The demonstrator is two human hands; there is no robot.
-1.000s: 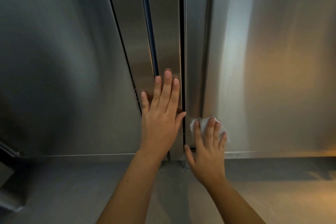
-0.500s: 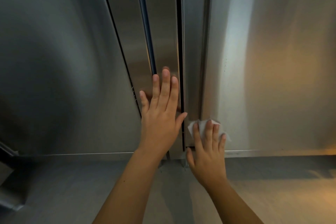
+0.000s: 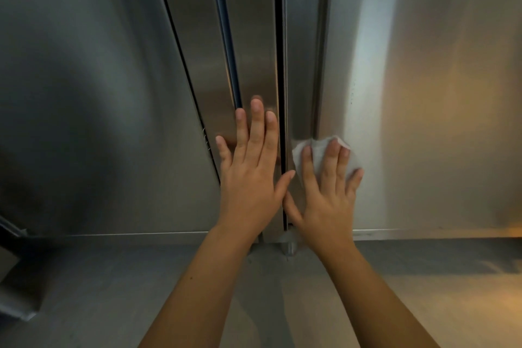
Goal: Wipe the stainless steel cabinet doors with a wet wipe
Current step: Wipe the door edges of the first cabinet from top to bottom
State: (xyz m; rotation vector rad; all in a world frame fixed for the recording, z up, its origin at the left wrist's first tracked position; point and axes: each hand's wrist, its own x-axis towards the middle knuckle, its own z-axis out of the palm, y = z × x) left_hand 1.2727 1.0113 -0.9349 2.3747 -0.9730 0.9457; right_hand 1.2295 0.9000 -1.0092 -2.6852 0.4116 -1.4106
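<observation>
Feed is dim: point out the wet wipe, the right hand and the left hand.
wet wipe [image 3: 319, 150]: head view, white patch between two fingers.
right hand [image 3: 324, 202]: head view, back of the hand.
left hand [image 3: 251, 182]: head view, back of the hand.

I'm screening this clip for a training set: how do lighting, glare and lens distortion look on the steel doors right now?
Head view: warm orange light falls on the right door, with a pale glare streak above the wet wipe; head view: the left door sits in broad dark shadow; head view: the wide lens slants the door edges; the left hand and right hand look sharp.
</observation>
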